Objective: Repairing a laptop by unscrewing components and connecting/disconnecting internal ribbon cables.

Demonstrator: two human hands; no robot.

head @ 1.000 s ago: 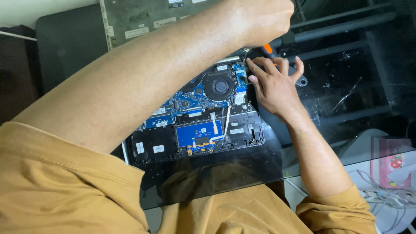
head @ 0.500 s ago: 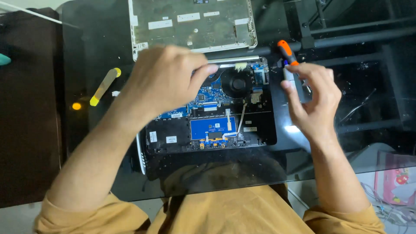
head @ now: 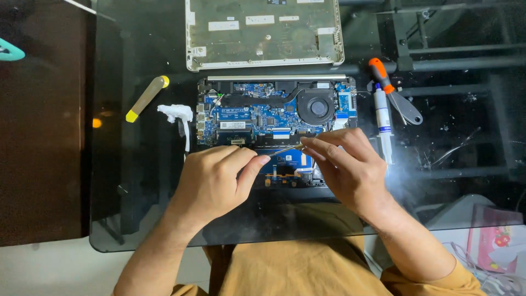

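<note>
Your 2 hands meet over the opened laptop (head: 274, 118), which lies bottom-up near the middle of the glass counter (head: 137, 219) with its blue circuit boards and round fan exposed. Your right hand (head: 350, 167) pinches a thin metal tool, apparently tweezers (head: 287, 148), between thumb and fingertips, its tip pointing left over the lower part of the boards. Your left hand (head: 216, 183) is loosely curled at the laptop's near edge, thumb stretched toward the tool's tip; you cannot tell whether it touches the tool or grasps anything.

The removed bottom cover (head: 263, 33) lies at the far edge of the counter, just beyond the laptop. Just right of the laptop lie a white syringe-style tube (head: 383, 118), an orange-handled screwdriver (head: 381, 74) and a grey spatula (head: 405, 108). Toward the left edge rest a crumpled white wipe (head: 176, 114) and a beige tool with yellow ends (head: 146, 98).
</note>
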